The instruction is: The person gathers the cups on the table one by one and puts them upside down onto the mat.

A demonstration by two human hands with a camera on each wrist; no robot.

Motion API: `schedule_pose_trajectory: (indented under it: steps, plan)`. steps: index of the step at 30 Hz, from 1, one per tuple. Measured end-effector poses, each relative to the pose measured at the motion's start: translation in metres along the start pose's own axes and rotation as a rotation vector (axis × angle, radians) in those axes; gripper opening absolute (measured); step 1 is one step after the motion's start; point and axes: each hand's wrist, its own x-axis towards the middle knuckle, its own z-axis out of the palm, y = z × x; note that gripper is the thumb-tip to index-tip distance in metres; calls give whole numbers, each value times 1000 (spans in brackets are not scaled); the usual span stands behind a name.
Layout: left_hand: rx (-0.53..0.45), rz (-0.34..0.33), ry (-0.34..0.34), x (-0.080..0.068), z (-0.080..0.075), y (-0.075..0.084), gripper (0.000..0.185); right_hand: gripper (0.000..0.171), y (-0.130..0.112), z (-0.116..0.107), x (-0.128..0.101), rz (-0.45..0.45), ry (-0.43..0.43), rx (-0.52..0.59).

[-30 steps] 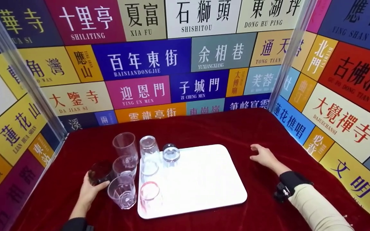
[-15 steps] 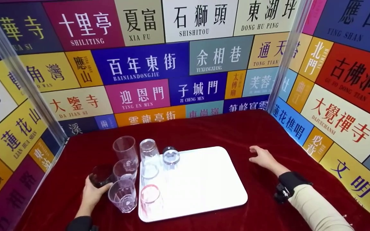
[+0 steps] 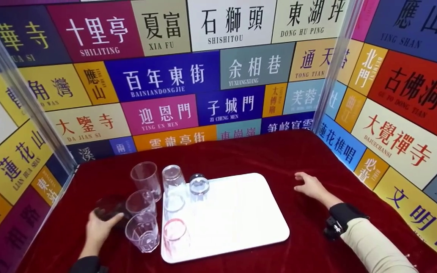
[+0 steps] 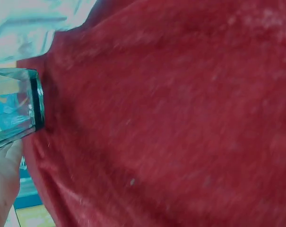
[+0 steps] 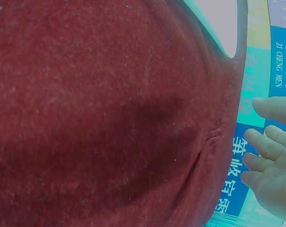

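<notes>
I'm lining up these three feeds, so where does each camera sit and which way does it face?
Head: worn high, looks forward and down at the white tray, glasses and both forearms.
Left wrist: looks along the red cloth; shows the left hand gripping the dark glass.
Right wrist: looks across the cloth toward the signs; shows the right hand, fingers relaxed.
Shared: the dark glass also shows in head.

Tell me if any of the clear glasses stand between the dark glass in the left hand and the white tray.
Yes. The left hand grips the dark glass left of the tray. Two clear glasses on the cloth, one beside it and a nearer one, stand between it and the tray's left edge.
</notes>
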Motion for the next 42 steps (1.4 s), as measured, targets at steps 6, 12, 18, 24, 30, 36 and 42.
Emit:
schedule_pose_trajectory:
  steps: [6, 12, 18, 24, 30, 36, 42]
  plan:
    - [-207, -92, 71, 1, -23, 16, 95, 50, 1, -1, -2, 58, 16, 16]
    - [-598, -74, 191, 8, -26, 67, 81, 49, -4, 0, -2, 84, 13, -3]
    - [-1068, 75, 191, 8, -8, 133, 42, 48, -10, 2, 0, 61, 46, -12]
    - [-1328, 189, -23, -14, 29, 190, 30, 48, -45, 2, 9, -58, 90, -11]
    - [-1307, 179, -241, -48, 76, 233, 35, 52, -118, 1, 20, -223, 86, 16]
    - [-1300, 77, -386, -79, 126, 258, 54, 75, -187, 9, 19, -330, 33, 50]
    - [-1198, 52, -455, -97, 161, 264, 60, 90, -216, 23, 20, -426, 77, 95]
